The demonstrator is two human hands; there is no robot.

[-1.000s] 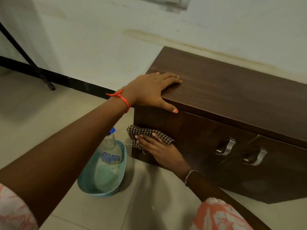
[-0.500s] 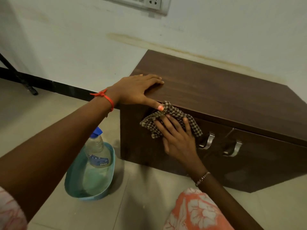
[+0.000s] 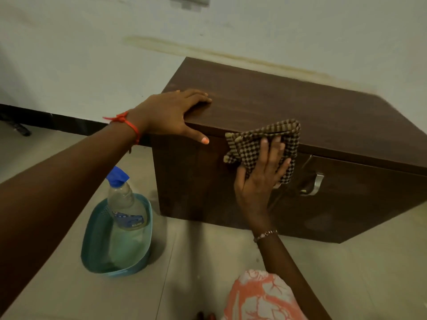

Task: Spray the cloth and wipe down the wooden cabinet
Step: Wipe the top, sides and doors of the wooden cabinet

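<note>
The right hand (image 3: 258, 179) is pressed flat, fingers spread, against a checked cloth (image 3: 265, 146), which is pinned to the upper front of the wooden cabinet (image 3: 300, 112), just under its top edge. The left hand (image 3: 171, 114) is laid open on the near left corner of the cabinet's top, the thumb hooked over the front edge; nothing is gripped by it. The cabinet is seen to be dark brown with a visible grain, stood on a pale tiled floor (image 3: 208, 262) against a whitish wall (image 3: 92, 54) marked by a yellowish streak. A metal handle (image 3: 315, 184) is fixed to the front, right of the cloth. On the floor to the cabinet's left, a teal basin (image 3: 92, 255) is set, and a clear spray bottle (image 3: 127, 204) with a blue top is leaned inside it.
</note>
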